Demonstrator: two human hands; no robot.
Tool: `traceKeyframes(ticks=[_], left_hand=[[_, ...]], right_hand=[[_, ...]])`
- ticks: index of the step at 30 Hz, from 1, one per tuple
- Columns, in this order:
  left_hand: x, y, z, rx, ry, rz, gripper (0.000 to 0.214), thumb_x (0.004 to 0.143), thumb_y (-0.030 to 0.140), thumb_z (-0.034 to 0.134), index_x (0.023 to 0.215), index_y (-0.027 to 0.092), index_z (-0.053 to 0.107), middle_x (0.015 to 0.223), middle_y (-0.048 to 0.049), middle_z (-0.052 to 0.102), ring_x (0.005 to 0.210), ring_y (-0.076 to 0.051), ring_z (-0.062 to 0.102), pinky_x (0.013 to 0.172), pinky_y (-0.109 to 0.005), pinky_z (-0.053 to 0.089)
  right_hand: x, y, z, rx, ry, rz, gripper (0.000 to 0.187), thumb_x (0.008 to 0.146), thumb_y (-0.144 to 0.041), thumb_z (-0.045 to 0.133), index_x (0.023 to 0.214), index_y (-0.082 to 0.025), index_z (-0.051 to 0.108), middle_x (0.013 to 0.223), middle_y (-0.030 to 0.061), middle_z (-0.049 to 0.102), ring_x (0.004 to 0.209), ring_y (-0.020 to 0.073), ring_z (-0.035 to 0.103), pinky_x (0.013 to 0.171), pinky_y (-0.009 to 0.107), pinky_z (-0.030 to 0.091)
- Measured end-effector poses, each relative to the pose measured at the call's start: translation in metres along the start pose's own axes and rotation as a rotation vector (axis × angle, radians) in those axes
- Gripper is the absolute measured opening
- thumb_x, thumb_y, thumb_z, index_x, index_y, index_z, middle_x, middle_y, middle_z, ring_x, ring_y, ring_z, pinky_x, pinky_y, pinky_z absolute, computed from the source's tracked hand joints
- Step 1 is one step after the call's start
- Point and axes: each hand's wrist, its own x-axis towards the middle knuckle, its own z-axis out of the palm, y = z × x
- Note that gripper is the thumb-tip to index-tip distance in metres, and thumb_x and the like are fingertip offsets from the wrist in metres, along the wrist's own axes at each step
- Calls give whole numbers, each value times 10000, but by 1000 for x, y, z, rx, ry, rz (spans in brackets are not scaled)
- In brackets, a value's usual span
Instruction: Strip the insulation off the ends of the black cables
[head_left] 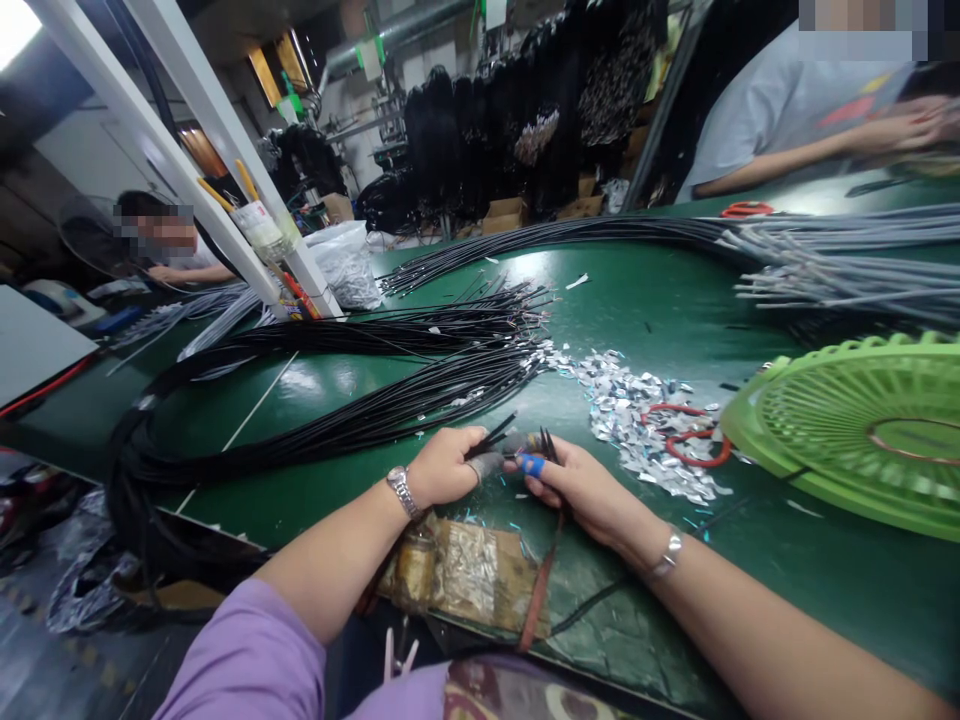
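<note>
My left hand (450, 468), with a watch on the wrist and grey covers on the fingertips, is closed around thin black cables (496, 432) whose ends stick out past the thumb. Opposite it, fingertips almost meeting, my right hand (581, 490) pinches a dark, thin cable-like piece (550, 445). Blue tape wraps one of its fingers. Exactly what lies between the fingertips is too small to tell. Beyond both hands, a long bundle of black cables (360, 415) curves over the green table (450, 510), its stripped ends near a pile of silvery foil scraps (637, 400).
Red-handled scissors (697, 450) lie on the scraps beside a green fan (862, 430). A taped cardboard piece (469, 565) sits at the near edge. Grey cables (825, 270) lie at right. Two other people sit across the table, behind a white post (217, 150) and at right.
</note>
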Motion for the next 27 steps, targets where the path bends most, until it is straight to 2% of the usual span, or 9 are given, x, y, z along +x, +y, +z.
traceKeyframes(ticks=[4,8,12,15,19,23,27], left_hand=[[1,0,-3,-217,-17,-81,253,824,315,524,636,146,511,502,37,493,478,-74,425,505,-195,346],[1,0,-2,-245,-26,-84,287,822,377,538,656,145,518,503,46,462,475,-70,397,487,-195,331],[1,-2,0,-150,-24,-34,253,830,358,537,701,141,552,548,38,474,529,-82,406,515,-201,335],[1,-3,2,-53,-31,-12,213,819,328,555,724,138,567,612,22,516,575,-97,435,543,-209,349],[-1,-1,3,61,-21,71,178,803,320,583,811,142,596,738,-14,585,663,-126,508,616,-222,392],[-4,2,2,248,29,140,143,820,280,552,788,152,605,729,-22,578,677,-136,511,636,-229,382],[-3,0,1,217,-24,66,222,848,329,529,733,151,596,627,10,529,590,-112,455,569,-215,339]], right_hand=[[-1,-4,-2,9,47,-73,425,614,-399,745,939,-163,609,563,-54,500,441,62,312,399,216,190],[0,-4,-3,2,96,-116,415,609,-392,746,939,-176,618,701,7,596,497,83,375,417,227,239],[0,-2,-1,-11,157,-133,402,601,-386,748,930,-201,611,806,45,654,525,103,412,426,239,256],[0,-2,1,-24,188,-129,351,591,-379,750,863,-202,616,759,29,641,511,97,406,417,235,251],[1,-3,2,102,187,-31,309,535,-334,777,718,-192,573,551,-54,481,450,63,320,400,212,221],[2,-3,2,213,109,62,323,498,-306,781,647,-191,518,494,-78,403,440,55,296,391,199,188],[1,-4,1,90,145,-43,260,559,-280,717,757,-199,570,554,-53,479,457,76,342,401,215,226]])
